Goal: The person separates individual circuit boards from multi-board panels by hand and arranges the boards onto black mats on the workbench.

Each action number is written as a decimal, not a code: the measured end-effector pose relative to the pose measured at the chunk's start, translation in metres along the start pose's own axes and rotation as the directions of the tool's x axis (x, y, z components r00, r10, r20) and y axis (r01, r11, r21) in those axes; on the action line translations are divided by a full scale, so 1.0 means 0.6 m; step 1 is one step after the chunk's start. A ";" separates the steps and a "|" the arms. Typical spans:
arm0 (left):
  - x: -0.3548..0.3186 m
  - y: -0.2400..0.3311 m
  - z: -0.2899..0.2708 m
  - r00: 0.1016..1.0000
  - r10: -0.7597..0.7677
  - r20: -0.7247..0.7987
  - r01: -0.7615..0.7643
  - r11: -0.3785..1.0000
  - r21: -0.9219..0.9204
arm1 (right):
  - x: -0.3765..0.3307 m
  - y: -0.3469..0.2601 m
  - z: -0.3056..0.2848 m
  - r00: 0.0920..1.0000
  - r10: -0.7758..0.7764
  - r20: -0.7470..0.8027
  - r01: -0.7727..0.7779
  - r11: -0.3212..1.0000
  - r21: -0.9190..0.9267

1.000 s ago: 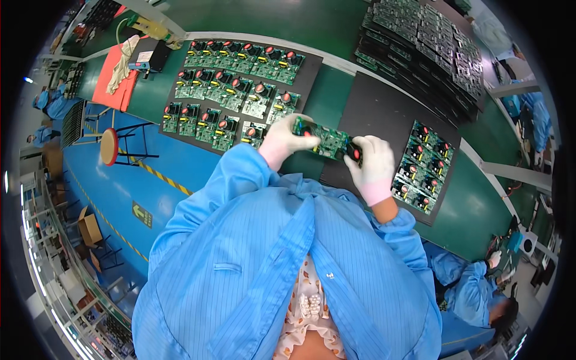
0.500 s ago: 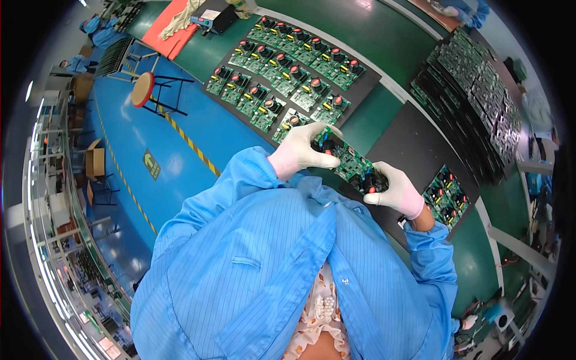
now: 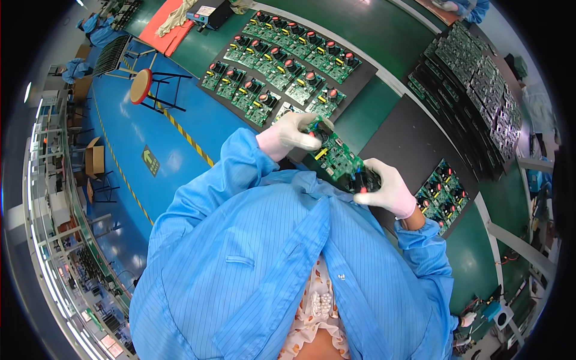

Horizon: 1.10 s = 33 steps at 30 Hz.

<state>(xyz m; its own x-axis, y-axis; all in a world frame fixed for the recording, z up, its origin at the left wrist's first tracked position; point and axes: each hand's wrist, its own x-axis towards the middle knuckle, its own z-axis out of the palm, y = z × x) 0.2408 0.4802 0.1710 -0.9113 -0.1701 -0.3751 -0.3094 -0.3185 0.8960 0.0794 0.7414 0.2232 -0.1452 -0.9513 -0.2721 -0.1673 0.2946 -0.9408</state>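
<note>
I hold the board above the bench, left hand and right hand grasping its two ends. Better I grip only edges, keeping it level.

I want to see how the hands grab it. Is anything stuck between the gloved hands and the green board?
Nothing visible: the left hand and the right hand each grip an end of the green circuit board directly.
</note>
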 end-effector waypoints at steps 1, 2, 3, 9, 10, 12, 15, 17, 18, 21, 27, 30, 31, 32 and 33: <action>0.011 -0.006 -0.007 1.000 -0.003 0.016 0.004 1.000 -0.026 | -0.003 0.001 -0.001 1.000 -0.025 0.011 0.026 1.000 -0.012; 0.018 -0.004 -0.013 1.000 -0.007 0.020 0.008 1.000 -0.026 | -0.007 0.001 -0.003 0.994 -0.112 0.007 0.112 0.994 0.016; 0.020 0.002 -0.024 1.000 -0.013 -0.007 0.013 1.000 0.015 | -0.008 0.001 -0.007 0.980 -0.198 0.000 0.198 0.979 0.043; 0.041 0.078 -0.062 0.990 -0.123 0.062 0.068 0.827 0.557 | 0.009 0.217 -0.075 0.779 0.230 -0.584 0.041 0.910 0.413; 0.047 0.095 -0.062 0.976 -0.187 0.113 0.047 0.685 0.727 | 0.001 0.262 -0.087 0.728 0.315 -0.609 -0.097 0.927 0.363; 0.062 0.068 -0.086 0.957 -0.184 0.225 -0.088 0.553 0.828 | 0.003 0.315 -0.097 0.673 0.386 -0.631 -0.230 0.920 0.317; 0.089 0.036 -0.065 0.944 -0.227 0.238 -0.109 0.467 0.878 | 0.008 0.356 -0.112 0.583 0.413 -0.700 -0.517 0.853 0.073; 0.098 0.033 -0.054 0.930 -0.334 0.151 -0.037 0.324 0.945 | 0.006 0.365 -0.107 0.544 0.418 -0.728 -0.608 0.794 0.002; 0.101 0.020 -0.059 0.941 -0.274 0.200 -0.109 0.314 0.943 | 0.007 0.363 -0.097 0.453 0.283 -0.845 -0.688 0.714 -0.130; 0.109 -0.015 -0.081 0.935 -0.081 0.344 -0.313 0.263 0.913 | 0.022 0.330 -0.059 0.264 -0.270 -0.926 -0.897 0.286 -0.339; 0.103 -0.047 -0.088 0.950 0.068 0.305 -0.303 0.445 0.843 | 0.124 0.116 0.105 0.760 -0.124 -0.638 -0.068 0.961 -0.269; 0.097 -0.038 -0.070 0.962 -0.006 0.271 -0.225 0.538 0.812 | 0.186 0.091 0.167 0.801 -0.366 -0.473 0.043 0.824 -0.565; 0.098 -0.030 -0.067 0.966 -0.125 0.227 -0.113 0.586 0.802 | 0.202 0.092 0.181 0.795 -0.456 -0.401 0.055 0.712 -0.700; 0.098 -0.025 -0.072 0.968 -0.120 0.222 -0.110 0.590 0.800 | 0.211 0.089 0.186 0.798 -0.458 -0.392 0.061 0.708 -0.703; 0.097 -0.021 -0.077 0.960 -0.126 0.250 -0.113 0.640 0.760 | 0.214 0.089 0.189 0.795 -0.457 -0.399 0.026 0.683 -0.730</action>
<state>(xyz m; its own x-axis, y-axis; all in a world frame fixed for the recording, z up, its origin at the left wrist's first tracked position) 0.2041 0.4312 0.1269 -0.9036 0.1097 -0.4140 -0.3011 0.5246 0.7963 0.1622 0.6245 0.1154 -0.4279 -0.8548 0.2936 -0.8301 0.2431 -0.5018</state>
